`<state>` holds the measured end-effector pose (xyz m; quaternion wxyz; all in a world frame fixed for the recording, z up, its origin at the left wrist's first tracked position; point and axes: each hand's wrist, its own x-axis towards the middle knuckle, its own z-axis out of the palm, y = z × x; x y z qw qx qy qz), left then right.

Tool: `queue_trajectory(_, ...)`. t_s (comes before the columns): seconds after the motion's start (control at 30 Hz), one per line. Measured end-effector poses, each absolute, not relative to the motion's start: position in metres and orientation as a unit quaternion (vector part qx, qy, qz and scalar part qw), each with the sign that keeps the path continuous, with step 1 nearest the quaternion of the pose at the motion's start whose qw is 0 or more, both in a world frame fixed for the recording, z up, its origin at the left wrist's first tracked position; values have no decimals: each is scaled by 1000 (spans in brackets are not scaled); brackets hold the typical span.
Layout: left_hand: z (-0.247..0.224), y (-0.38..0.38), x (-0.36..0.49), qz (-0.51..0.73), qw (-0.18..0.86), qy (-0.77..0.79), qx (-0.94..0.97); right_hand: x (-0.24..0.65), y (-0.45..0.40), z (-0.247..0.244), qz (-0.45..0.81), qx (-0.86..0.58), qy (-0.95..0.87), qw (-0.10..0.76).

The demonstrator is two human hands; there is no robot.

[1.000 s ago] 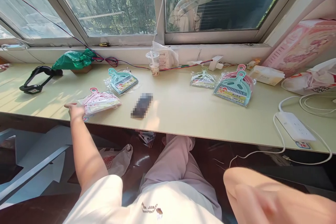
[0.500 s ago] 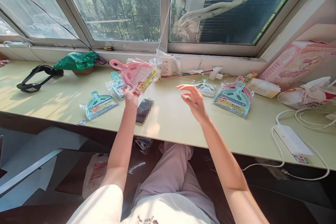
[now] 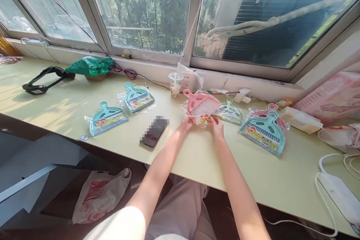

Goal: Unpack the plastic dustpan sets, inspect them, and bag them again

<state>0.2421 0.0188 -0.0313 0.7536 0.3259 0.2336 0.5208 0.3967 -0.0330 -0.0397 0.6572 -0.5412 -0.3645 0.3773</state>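
Observation:
A pink dustpan and brush set (image 3: 200,104) in clear wrapping is held tilted above the table between both hands. My left hand (image 3: 186,123) grips its lower left corner. My right hand (image 3: 216,125) pinches its lower right edge near the yellow label. Right behind it lies a green dustpan set (image 3: 229,111), partly covered by the pink one. Farther right, a teal dustpan set (image 3: 264,130) overlaps another pink set (image 3: 281,120). Two more teal sets, one nearer (image 3: 108,117) and one farther back (image 3: 138,97), lie on the left.
A phone (image 3: 155,132) lies left of my forearms. Behind stand a drink cup (image 3: 175,85) and a green bag (image 3: 88,66); a black headset-like band (image 3: 36,87) sits far left. A white power strip (image 3: 339,197) with cables lies at the right, by a tissue pack (image 3: 301,119).
My left hand has carried the pink dustpan set rightward and lower. My right hand, apart from it before, now grips its right edge. The view has shifted.

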Motion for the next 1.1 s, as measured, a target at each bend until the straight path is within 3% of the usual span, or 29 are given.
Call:
queue_trajectory(0.27, -28, 20, 238, 495, 779, 234, 306, 400, -39, -28, 358, -557, -387, 641)
queue_trajectory(0.43, -27, 21, 239, 498, 773, 259, 294, 395, -41, -36, 279, -584, -414, 640)
queue_trajectory(0.63, -20, 20, 236, 521, 763, 240, 298, 386, -40, -36, 374, -545, -441, 608)
queue_trajectory(0.73, -19, 21, 235, 528, 759, 244, 294, 383, -41, -36, 355, -558, -452, 598)
queue_trajectory(0.9, -20, 21, 234, 530, 758, 252, 284, 381, -44, -35, 280, -601, -426, 615)
queue_trajectory(1.1, -18, 22, 228, 551, 752, 239, 273, 390, -42, -38, 385, -530, -272, 705)
